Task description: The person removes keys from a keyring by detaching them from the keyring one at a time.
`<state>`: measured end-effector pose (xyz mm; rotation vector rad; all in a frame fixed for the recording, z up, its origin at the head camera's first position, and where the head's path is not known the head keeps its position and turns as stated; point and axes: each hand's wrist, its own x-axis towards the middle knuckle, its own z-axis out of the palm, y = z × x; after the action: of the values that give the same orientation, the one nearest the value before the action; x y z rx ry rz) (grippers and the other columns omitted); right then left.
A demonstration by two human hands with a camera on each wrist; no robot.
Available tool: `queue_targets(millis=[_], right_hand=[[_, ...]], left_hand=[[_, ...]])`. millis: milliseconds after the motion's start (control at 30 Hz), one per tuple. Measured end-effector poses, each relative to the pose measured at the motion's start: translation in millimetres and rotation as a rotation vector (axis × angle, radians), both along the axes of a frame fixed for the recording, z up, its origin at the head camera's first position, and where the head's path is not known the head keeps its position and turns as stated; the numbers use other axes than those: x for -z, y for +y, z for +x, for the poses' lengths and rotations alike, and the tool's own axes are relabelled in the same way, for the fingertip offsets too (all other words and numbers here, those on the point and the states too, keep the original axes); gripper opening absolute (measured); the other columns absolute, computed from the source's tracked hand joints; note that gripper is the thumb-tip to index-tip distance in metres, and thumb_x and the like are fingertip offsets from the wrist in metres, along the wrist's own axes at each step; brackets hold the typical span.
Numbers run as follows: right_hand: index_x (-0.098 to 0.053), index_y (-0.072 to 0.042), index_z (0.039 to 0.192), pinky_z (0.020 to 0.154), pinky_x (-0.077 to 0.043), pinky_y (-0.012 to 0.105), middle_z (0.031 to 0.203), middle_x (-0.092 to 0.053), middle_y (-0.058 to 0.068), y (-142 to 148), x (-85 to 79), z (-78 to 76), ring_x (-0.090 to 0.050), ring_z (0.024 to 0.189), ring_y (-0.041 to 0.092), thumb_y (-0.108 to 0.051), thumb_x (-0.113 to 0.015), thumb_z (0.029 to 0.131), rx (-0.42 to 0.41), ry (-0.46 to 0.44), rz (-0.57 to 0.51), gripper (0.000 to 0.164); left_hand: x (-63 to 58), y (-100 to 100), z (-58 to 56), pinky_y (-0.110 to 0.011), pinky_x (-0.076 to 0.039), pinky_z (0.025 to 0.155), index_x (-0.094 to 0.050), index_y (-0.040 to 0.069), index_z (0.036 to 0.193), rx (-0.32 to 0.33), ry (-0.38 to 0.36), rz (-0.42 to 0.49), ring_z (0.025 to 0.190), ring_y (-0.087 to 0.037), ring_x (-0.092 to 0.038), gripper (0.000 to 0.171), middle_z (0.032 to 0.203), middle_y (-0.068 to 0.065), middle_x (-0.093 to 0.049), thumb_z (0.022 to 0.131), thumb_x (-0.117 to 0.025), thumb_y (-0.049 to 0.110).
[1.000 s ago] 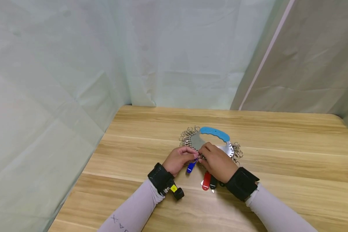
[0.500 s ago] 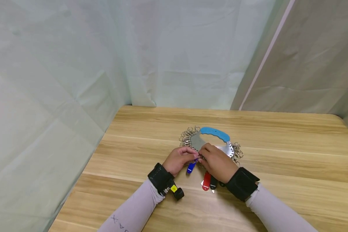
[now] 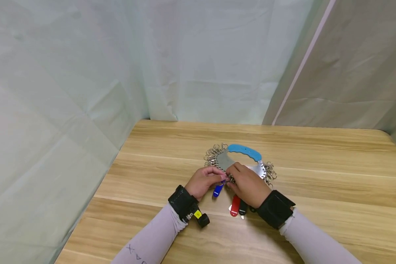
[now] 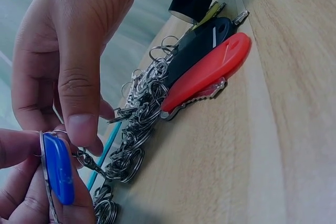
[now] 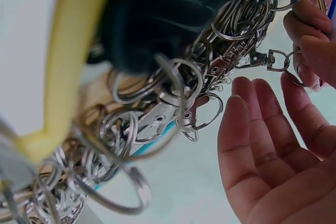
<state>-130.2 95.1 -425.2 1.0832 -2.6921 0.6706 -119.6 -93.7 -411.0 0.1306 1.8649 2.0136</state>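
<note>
A curved metal key holder (image 3: 223, 160) with a blue grip (image 3: 245, 151) lies on the table, its edge crowded with swivel clasps and rings. My left hand (image 3: 202, 183) pinches a silver key with a blue key tag (image 4: 62, 172) at the holder's near edge. In the left wrist view, the tag lies against the left fingers. Close beside it, my right hand (image 3: 249, 187) pinches a key ring (image 5: 295, 78) on a swivel clasp (image 4: 90, 161) between thumb and finger. The two hands' fingertips almost meet there. The right hand covers part of the holder in the head view.
A red key tag (image 3: 235, 206) and a black key tag (image 3: 242, 208), each with a key, lie below the right hand. A yellow tag (image 5: 71, 61) fills part of the right wrist view. Loose rings (image 3: 270, 170) hang at the holder's right end. Curtains stand behind the table.
Both arms and the key holder stay in place. The right thumb has shifted slightly, and more metal shows between the right fingertips.
</note>
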Motion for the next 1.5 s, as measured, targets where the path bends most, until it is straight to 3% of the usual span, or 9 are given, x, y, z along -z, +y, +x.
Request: queue_targets(millis=[200, 500, 800, 1167, 1400, 1500], right_hand=[[-0.059, -0.009, 0.104, 0.071, -0.047, 0.029, 0.098, -0.052, -0.001, 0.0, -0.3, -0.1, -0.051, 0.083, 0.012, -0.017, -0.072, 0.084, -0.006, 0.001, 0.029, 0.025], [-0.06, -0.01, 0.105, 0.074, -0.047, 0.029, 0.1, -0.052, -0.002, 0.0, 0.3, -0.1, -0.051, 0.085, 0.012, -0.018, -0.068, 0.088, -0.02, 0.003, 0.045, 0.021], [-0.061, -0.009, 0.104, 0.074, -0.047, 0.029, 0.099, -0.052, -0.002, -0.2, -0.9, 1.4, -0.051, 0.086, 0.012, -0.018, -0.066, 0.09, -0.021, 0.0, 0.052, 0.018], [-0.062, -0.008, 0.103, 0.074, -0.047, 0.028, 0.098, -0.052, -0.002, -0.5, 1.3, 0.3, -0.051, 0.085, 0.011, -0.018, -0.067, 0.089, -0.022, 0.006, 0.044, 0.017], [-0.062, -0.008, 0.103, 0.074, -0.046, 0.028, 0.097, -0.052, -0.002, -0.5, 0.7, 1.9, -0.05, 0.084, 0.011, -0.019, -0.065, 0.091, -0.017, -0.002, 0.05, 0.017], [-0.062, -0.008, 0.103, 0.074, -0.046, 0.028, 0.098, -0.052, -0.002, -0.7, 0.3, 2.0, -0.05, 0.084, 0.011, -0.019, -0.065, 0.091, -0.017, -0.004, 0.05, 0.017]], left_hand=[[0.0, 0.1, -0.8, -0.03, -0.048, 0.075, -0.058, -0.014, 0.105, -0.009, -0.008, -0.011, 0.081, -0.016, -0.059, 0.02, 0.094, -0.01, -0.065, 0.09, -0.058, -0.001], [25.5, -2.3, -9.6, -0.029, -0.048, 0.073, -0.06, -0.011, 0.106, -0.015, -0.016, -0.009, 0.081, -0.017, -0.058, 0.02, 0.094, -0.007, -0.065, 0.091, -0.059, 0.003], [28.7, -1.2, -8.7, -0.025, -0.048, 0.071, -0.063, -0.007, 0.102, -0.039, 0.001, -0.014, 0.08, -0.015, -0.06, 0.018, 0.092, -0.006, -0.065, 0.09, -0.061, 0.005], [27.7, -1.8, -9.5, -0.024, -0.048, 0.069, -0.063, -0.007, 0.102, -0.038, -0.015, -0.019, 0.079, -0.015, -0.059, 0.018, 0.089, -0.004, -0.065, 0.09, -0.062, 0.006], [1.9, -0.9, -1.0, -0.025, -0.047, 0.07, -0.06, -0.013, 0.103, -0.012, -0.009, -0.017, 0.081, -0.018, -0.058, 0.019, 0.09, -0.006, -0.063, 0.09, -0.058, 0.001], [1.2, -1.0, -0.7, -0.025, -0.047, 0.07, -0.06, -0.013, 0.104, -0.015, -0.013, -0.02, 0.081, -0.017, -0.058, 0.019, 0.09, -0.007, -0.064, 0.09, -0.058, 0.001]])
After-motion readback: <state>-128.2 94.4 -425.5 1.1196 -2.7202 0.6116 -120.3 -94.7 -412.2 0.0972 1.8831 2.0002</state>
